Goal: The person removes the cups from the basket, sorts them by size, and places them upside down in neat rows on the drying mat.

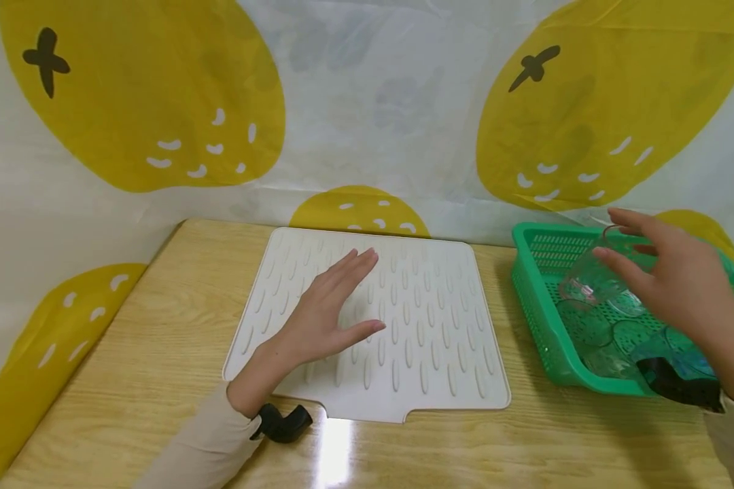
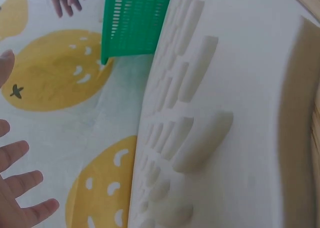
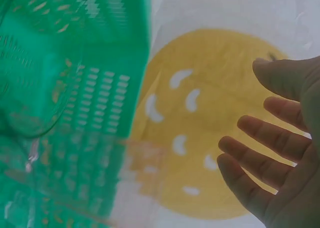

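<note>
My left hand (image 1: 321, 309) hovers over the white ridged mat (image 1: 428, 370), fingers straight and thumb spread, with nothing in it. In the left wrist view its fingers (image 2: 22, 183) are spread apart beside the mat. Over the green plastic basket (image 1: 535, 326) is my right hand (image 1: 688, 278), thumb and fingers apart. A clear drinking glass (image 1: 584, 275) with a pinkish rim leans inside the basket, overlapped by that hand's thumb in the head view. The right wrist view shows the fingers (image 3: 270, 138) parted with no glass between them.
Several more clear glasses (image 1: 581, 324) stand in the basket, some bluish near its front. The mat and basket lie side by side on a wooden table (image 1: 153, 339). Behind them hangs a white cloth (image 1: 379, 122) with large yellow fruit prints.
</note>
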A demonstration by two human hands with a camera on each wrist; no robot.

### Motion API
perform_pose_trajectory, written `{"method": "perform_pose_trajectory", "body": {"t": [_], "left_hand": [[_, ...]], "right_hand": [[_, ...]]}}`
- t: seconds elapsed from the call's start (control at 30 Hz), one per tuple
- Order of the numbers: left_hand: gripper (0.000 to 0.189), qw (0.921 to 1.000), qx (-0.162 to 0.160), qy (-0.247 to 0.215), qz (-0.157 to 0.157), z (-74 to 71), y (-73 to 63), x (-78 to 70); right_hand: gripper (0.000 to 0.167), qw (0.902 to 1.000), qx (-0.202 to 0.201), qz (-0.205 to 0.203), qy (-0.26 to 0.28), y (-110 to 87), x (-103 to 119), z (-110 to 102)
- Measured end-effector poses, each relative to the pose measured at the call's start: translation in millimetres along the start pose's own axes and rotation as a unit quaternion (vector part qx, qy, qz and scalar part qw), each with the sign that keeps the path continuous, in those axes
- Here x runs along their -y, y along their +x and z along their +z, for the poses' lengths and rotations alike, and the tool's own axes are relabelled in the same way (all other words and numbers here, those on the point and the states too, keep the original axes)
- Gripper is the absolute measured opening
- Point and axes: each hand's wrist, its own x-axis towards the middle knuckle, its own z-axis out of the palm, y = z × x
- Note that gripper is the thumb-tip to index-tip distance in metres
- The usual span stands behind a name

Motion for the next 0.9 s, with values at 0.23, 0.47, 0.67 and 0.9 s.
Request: {"method": "perform_pose_trajectory", "body": {"t": [0.23,0.47,0.67,0.9], "left_hand": [[0.077,0.9978,0.008,-0.057,-0.034,7.1,6.0,-3.5],[0.072,0.9954,0.019,-0.093,-0.006,21.4,10.8,-3.3],[0.07,0.9921,0.017,-0.124,0.008,31.3,16.2,-3.5],[0.066,0.989,0.019,-0.146,0.012,38.4,24.5,-5.1]], "right_hand": [[0.054,0.9999,-0.002,0.0,0.01,3.5,-26.0,8.9],[0.056,0.9992,0.034,-0.021,-0.007,8.1,-37.3,19.2],[0.047,0.9982,0.049,-0.011,-0.033,11.7,-43.6,23.1],[0.035,0.9962,0.053,-0.035,-0.059,9.1,-51.8,25.5]]}}
